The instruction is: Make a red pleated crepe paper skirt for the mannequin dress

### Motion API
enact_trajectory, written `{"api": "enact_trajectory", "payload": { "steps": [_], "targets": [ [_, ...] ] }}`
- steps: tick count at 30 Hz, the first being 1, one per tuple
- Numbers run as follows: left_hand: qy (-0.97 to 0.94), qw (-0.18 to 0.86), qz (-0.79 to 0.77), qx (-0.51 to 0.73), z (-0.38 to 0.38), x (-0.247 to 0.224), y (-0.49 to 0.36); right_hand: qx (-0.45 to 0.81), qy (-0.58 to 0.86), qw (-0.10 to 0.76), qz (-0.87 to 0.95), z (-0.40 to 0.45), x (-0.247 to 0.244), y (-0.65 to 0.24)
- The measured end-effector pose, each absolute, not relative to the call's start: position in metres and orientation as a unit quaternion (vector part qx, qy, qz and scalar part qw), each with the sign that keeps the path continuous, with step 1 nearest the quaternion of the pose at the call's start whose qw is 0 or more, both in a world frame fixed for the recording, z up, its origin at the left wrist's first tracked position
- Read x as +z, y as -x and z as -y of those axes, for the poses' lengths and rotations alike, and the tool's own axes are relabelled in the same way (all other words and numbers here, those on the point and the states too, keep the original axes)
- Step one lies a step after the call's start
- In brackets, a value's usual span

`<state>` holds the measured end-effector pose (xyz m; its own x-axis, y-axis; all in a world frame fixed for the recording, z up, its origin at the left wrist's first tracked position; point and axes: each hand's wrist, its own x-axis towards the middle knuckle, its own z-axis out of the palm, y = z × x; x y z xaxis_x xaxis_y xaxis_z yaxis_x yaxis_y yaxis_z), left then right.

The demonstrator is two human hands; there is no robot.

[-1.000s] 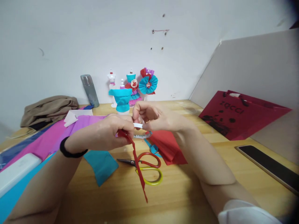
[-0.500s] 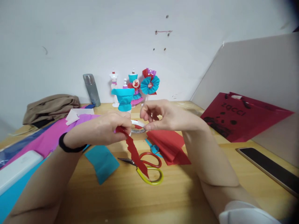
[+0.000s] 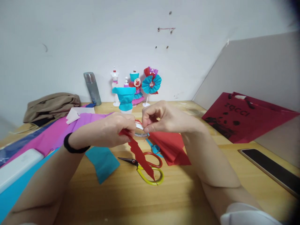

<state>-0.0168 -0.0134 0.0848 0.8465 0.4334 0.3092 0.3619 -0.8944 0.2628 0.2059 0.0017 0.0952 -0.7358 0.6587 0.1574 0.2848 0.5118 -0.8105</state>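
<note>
My left hand is closed on a red crepe paper strip, whose jagged-edged end hangs down over the scissors. Facing it, my right hand pinches thumb to forefinger at the end of a narrow white strip that looks like tape. A thin ring, perhaps the tape's roll, shows between the hands; what supports it is hidden. Below lie a teal paper piece and folded red paper. Behind the hands stands a small dress form wrapped in teal paper.
Several decorated dress forms, one with a teal paper rosette, stand by the wall near a grey bottle. Purple paper and brown cloth lie left. At right are a red paper bag and a phone.
My left hand has shifted slightly right, and the red strip's lower end swings right over the yellow scissor handle. My right fingers have closed more tightly at the white strip.
</note>
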Motion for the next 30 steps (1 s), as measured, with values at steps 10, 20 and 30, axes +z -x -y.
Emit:
{"api": "enact_trajectory", "payload": {
  "steps": [10, 20, 30],
  "targets": [
    [-0.952, 0.079, -0.259, 0.145, 0.014, 0.085, 0.011, 0.363, 0.246, 0.222, 0.871, -0.004, 0.083, -0.198],
    [-0.958, 0.052, -0.23, 0.16, 0.017, 0.085, 0.009, 0.324, 0.265, 0.178, 0.891, -0.001, 0.085, -0.197],
    [-0.961, 0.063, -0.198, 0.182, 0.01, 0.081, 0.011, 0.382, 0.238, 0.22, 0.866, -0.003, 0.082, -0.195]
  ]
}}
